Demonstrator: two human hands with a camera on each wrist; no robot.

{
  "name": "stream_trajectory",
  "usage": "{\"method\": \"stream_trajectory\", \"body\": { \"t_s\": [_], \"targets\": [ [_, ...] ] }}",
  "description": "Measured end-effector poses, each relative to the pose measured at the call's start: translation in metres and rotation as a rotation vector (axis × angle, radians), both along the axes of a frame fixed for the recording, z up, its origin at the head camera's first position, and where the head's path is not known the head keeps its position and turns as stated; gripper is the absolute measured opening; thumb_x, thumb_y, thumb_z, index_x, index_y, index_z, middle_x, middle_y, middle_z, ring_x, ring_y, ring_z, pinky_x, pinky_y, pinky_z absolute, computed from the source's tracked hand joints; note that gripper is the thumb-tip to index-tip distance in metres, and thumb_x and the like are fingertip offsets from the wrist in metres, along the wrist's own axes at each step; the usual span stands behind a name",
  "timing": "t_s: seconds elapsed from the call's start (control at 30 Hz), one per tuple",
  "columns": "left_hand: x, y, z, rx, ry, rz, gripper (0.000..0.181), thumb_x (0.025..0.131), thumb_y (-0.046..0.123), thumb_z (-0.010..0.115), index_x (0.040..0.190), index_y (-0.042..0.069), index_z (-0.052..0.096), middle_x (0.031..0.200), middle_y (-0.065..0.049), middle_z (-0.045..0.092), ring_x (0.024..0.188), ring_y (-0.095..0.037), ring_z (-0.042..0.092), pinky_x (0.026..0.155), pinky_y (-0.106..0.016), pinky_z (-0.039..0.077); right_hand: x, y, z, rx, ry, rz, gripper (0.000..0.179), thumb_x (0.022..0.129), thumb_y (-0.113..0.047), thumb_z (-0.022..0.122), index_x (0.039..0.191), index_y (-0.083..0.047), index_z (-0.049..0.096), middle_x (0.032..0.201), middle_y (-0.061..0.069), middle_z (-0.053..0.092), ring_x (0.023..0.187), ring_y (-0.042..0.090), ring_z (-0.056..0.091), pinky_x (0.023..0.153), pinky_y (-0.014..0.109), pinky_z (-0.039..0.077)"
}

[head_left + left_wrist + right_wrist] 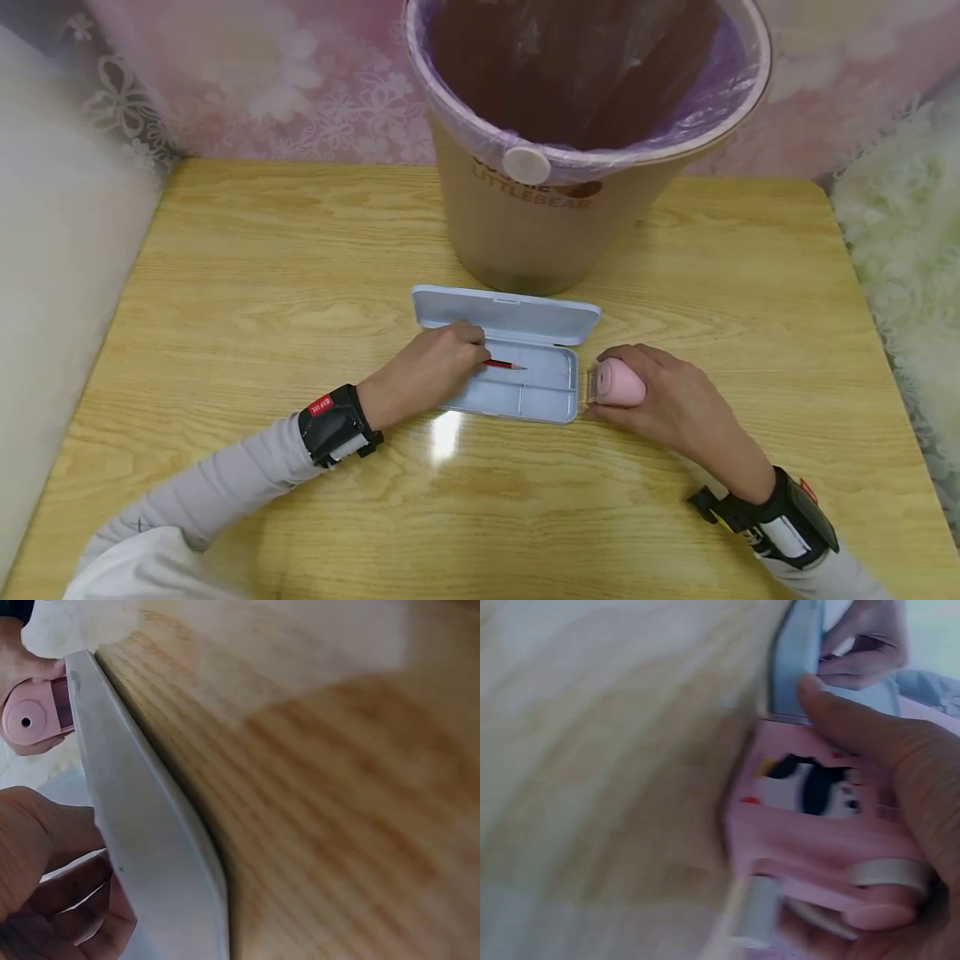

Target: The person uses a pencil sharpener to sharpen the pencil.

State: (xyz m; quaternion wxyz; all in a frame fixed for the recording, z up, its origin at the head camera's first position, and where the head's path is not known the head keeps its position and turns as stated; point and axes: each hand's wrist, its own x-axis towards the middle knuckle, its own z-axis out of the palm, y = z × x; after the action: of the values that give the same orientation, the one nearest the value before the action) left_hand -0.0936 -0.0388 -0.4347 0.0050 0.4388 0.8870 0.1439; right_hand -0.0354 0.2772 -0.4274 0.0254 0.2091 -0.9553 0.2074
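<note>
A pale blue pencil case (550, 403) lies with its lid (510, 315) raised on the table. Over its tray, my left hand (431, 367) pinches a red and black pencil (501, 364), whose sharpened tip points right. The lid hides part of that hand's fingers in the left wrist view. Just right of the case, my right hand (675, 404) grips a pink crank pencil sharpener (817, 817). It bears a black and white animal picture and a white-knobbed crank (759, 907); its round hole (26, 722) shows in the left wrist view.
Behind the case stands a tall beige bin (540, 233) with a purple plastic liner (712, 108). The wooden table (270, 275) reaches a pink flowered backdrop (300, 75). A white surface (67, 208) borders its left side.
</note>
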Motion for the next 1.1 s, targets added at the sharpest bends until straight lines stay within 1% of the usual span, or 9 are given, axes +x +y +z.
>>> {"method": "stream_trajectory", "body": {
  "t_s": [0.13, 0.2, 0.27, 0.37, 0.43, 0.57, 0.67, 0.83, 1.1],
  "targets": [
    [0.0, -0.001, 0.003, -0.009, 0.003, 0.0, 0.008, 0.094, 0.011, 0.072, 0.087, 0.01, 0.075, 0.082, 0.0, 0.063, 0.08, -0.016, 0.059, 0.071, -0.029, 0.056, 0.006, -0.001, 0.016, 0.071, -0.016, 0.012, 0.086, 0.059, -0.054, 0.094, 0.13, -0.014, 0.063, 0.125, 0.013, 0.067, 0.114, 0.038, 0.062, 0.089, 0.054, 0.052],
    [0.0, -0.004, 0.007, 0.01, -0.011, 0.012, 0.007, 0.094, 0.012, 0.072, 0.088, 0.01, 0.075, 0.084, 0.0, 0.065, 0.08, -0.016, 0.06, 0.071, -0.03, 0.056, 0.012, -0.005, 0.027, 0.055, 0.05, 0.039, 0.089, 0.068, -0.066, 0.085, 0.135, -0.012, 0.061, 0.134, 0.017, 0.062, 0.125, 0.043, 0.054, 0.1, 0.06, 0.043],
    [0.0, -0.011, 0.012, 0.043, -0.023, 0.03, 0.008, 0.094, 0.013, 0.072, 0.087, 0.012, 0.075, 0.084, 0.001, 0.067, 0.079, -0.014, 0.061, 0.071, -0.03, 0.056, 0.022, -0.015, 0.04, -0.003, 0.164, 0.086, 0.079, 0.081, -0.068, 0.073, 0.133, -0.009, 0.063, 0.135, 0.017, 0.062, 0.127, 0.042, 0.053, 0.106, 0.057, 0.04],
    [0.002, -0.028, 0.019, 0.084, -0.022, 0.055, 0.01, 0.094, 0.019, 0.074, 0.086, 0.013, 0.075, 0.085, 0.001, 0.068, 0.077, -0.013, 0.063, 0.069, -0.03, 0.055, 0.043, -0.035, 0.054, -0.06, 0.278, 0.146, 0.059, 0.1, -0.059, 0.051, 0.124, -0.008, 0.068, 0.123, 0.01, 0.068, 0.114, 0.03, 0.064, 0.099, 0.04, 0.049],
    [0.005, -0.041, 0.021, 0.076, -0.002, 0.061, 0.014, 0.091, 0.027, 0.077, 0.088, 0.013, 0.076, 0.089, 0.0, 0.068, 0.078, -0.014, 0.063, 0.071, -0.032, 0.054, 0.054, -0.048, 0.055, -0.058, 0.262, 0.163, 0.052, 0.106, -0.051, 0.045, 0.12, -0.008, 0.069, 0.115, 0.005, 0.071, 0.099, 0.02, 0.069, 0.083, 0.03, 0.055],
    [0.016, -0.07, 0.02, 0.029, -0.013, 0.066, 0.033, 0.083, 0.04, 0.083, 0.103, 0.015, 0.077, 0.097, 0.0, 0.066, 0.08, -0.014, 0.059, 0.072, -0.032, 0.052, 0.062, -0.061, 0.041, 0.005, 0.122, 0.143, 0.028, 0.1, -0.028, 0.066, 0.119, -0.007, 0.068, 0.107, 0.002, 0.07, 0.084, 0.012, 0.071, 0.067, 0.027, 0.057],
    [0.026, -0.087, 0.014, 0.023, -0.062, 0.075, 0.037, 0.083, 0.041, 0.083, 0.11, 0.017, 0.074, 0.099, 0.001, 0.063, 0.077, -0.011, 0.055, 0.069, -0.028, 0.05, 0.058, -0.064, 0.028, 0.036, 0.053, 0.128, 0.036, 0.085, -0.008, 0.081, 0.118, -0.004, 0.068, 0.105, 0.006, 0.071, 0.086, 0.015, 0.072, 0.068, 0.028, 0.059],
    [0.033, -0.093, 0.004, 0.052, -0.104, 0.077, 0.031, 0.088, 0.036, 0.081, 0.112, 0.017, 0.073, 0.098, 0.003, 0.065, 0.073, -0.008, 0.057, 0.065, -0.028, 0.052, 0.051, -0.066, 0.015, 0.069, -0.001, 0.111, 0.029, 0.085, -0.003, 0.079, 0.112, 0.0, 0.07, 0.1, 0.009, 0.072, 0.088, 0.017, 0.071, 0.073, 0.03, 0.059],
    [0.034, -0.093, -0.001, 0.101, -0.156, 0.037, 0.008, 0.095, 0.024, 0.074, 0.095, 0.016, 0.073, 0.092, 0.005, 0.066, 0.077, -0.003, 0.059, 0.067, -0.023, 0.054, 0.044, -0.076, 0.006, 0.079, 0.023, 0.143, 0.014, 0.082, 0.004, 0.079, 0.094, -0.002, 0.074, 0.087, 0.005, 0.071, 0.079, 0.013, 0.068, 0.069, 0.028, 0.058]
  ]
}}
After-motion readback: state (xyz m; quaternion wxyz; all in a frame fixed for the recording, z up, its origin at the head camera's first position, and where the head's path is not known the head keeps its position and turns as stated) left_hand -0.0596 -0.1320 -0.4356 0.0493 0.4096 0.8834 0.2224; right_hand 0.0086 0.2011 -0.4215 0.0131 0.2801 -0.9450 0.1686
